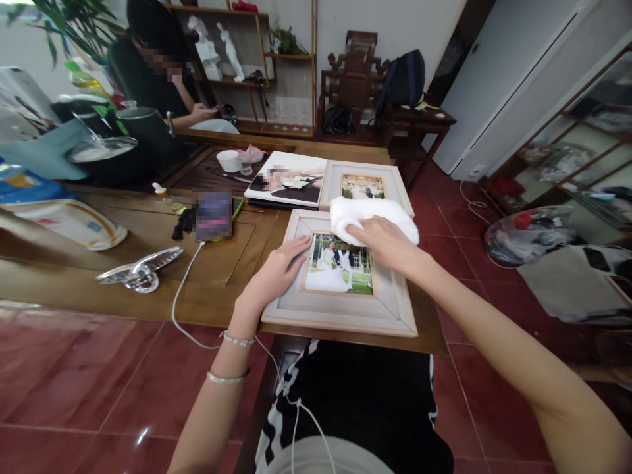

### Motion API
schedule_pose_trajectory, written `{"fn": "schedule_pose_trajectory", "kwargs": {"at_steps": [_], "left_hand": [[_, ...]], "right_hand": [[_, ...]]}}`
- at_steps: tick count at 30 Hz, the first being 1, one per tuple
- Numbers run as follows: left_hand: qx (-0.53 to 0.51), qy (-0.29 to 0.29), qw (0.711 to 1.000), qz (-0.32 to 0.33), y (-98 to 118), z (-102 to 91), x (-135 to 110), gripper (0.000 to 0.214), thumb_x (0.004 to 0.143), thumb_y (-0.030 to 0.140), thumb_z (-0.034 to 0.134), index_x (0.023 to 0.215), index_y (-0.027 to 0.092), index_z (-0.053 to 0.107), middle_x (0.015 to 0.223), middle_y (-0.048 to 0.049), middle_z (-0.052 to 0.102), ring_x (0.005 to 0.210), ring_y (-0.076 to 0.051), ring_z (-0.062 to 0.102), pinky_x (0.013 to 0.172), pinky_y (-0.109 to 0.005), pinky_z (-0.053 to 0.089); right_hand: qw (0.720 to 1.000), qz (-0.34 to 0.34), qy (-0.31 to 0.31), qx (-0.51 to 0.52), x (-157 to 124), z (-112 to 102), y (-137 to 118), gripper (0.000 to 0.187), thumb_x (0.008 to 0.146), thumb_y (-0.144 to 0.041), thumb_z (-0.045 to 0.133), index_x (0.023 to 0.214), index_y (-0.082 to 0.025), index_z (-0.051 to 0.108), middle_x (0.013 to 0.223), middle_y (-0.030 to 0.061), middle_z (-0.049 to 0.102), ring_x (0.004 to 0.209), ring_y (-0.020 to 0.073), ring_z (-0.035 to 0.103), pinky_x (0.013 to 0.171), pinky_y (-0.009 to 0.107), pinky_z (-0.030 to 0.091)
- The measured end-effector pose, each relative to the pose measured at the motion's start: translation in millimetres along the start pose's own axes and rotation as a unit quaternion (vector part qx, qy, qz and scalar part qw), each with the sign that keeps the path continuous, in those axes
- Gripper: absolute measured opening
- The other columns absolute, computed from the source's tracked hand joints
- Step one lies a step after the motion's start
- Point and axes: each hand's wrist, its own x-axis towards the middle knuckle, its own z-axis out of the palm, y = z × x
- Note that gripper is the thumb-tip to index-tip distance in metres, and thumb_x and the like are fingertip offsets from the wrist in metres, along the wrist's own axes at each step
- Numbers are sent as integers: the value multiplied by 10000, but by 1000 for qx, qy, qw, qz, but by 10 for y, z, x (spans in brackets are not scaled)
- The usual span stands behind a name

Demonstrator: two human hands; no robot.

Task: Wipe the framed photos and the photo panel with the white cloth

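A pale framed photo point(340, 315) lies flat at the near edge of the wooden table, its picture showing two people on grass. My left hand point(284, 266) rests with fingers stretched along the frame's left side. On the far right part of the frame, my right hand point(380, 240) presses a folded white cloth point(395, 214), which hides the upper right of the frame. Just behind lies a second framed photo point(390, 172), partly under the cloth. To its left is a photo album point(289, 178) with a picture on its cover.
Left on the table point(237, 276) are a phone point(213, 216) with a white cable, a shiny metal ornament point(141, 268), a small bottle point(168, 199) and a plastic packet point(59, 214). A white cup point(228, 160) stands farther back. Another person point(153, 79) sits across, holding a phone.
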Motion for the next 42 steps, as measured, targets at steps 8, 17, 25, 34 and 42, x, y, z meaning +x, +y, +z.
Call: {"fn": "schedule_pose_trajectory", "kwargs": {"at_steps": [8, 17, 25, 34, 42], "left_hand": [[-3, 1, 1000, -4, -1, -6, -5, 399, 963, 306, 411, 1286, 144, 581, 1385, -108, 540, 1323, -224, 460, 1133, -431, 341], [5, 0, 1000, -2, -8, -4, 4, 424, 960, 322, 411, 1301, 128, 571, 1385, -125, 535, 1324, -237, 458, 1134, -452, 334], [15, 0, 1000, -6, -10, -2, 3, 443, 964, 344, 394, 1321, 136, 553, 1398, -129, 520, 1328, -249, 452, 1130, -466, 334], [14, -3, 1000, -2, -4, -1, -4, 426, 963, 305, 388, 1309, 125, 561, 1398, -127, 521, 1335, -233, 444, 1136, -456, 331], [18, -8, 1000, 0, -21, 3, -9, 421, 963, 268, 378, 1322, 126, 548, 1411, -122, 508, 1345, -225, 431, 1140, -457, 325]], "right_hand": [[999, 39, 3, -30, -395, 40, 132, 601, 642, 90, 342, 1142, -171, 551, 905, 95, 599, 794, 211, 534, 726, 329, 387], [998, 28, -39, 44, -710, -187, -203, 613, 613, 97, 350, 1118, -173, 571, 888, 100, 600, 816, 232, 552, 684, 313, 422], [990, -13, -25, 136, -1300, -370, -751, 694, 550, 64, 369, 1158, -205, 571, 1177, 144, 618, 1150, 293, 550, 907, 421, 485], [980, 97, -7, 175, -1099, -359, -462, 599, 632, 45, 384, 1130, -201, 608, 1232, 154, 602, 1104, 290, 594, 823, 385, 551], [991, 63, 87, 77, -259, 257, 153, 666, 673, 117, 340, 1240, -155, 561, 1458, 143, 422, 1416, 338, 242, 1072, 570, 334]]}}
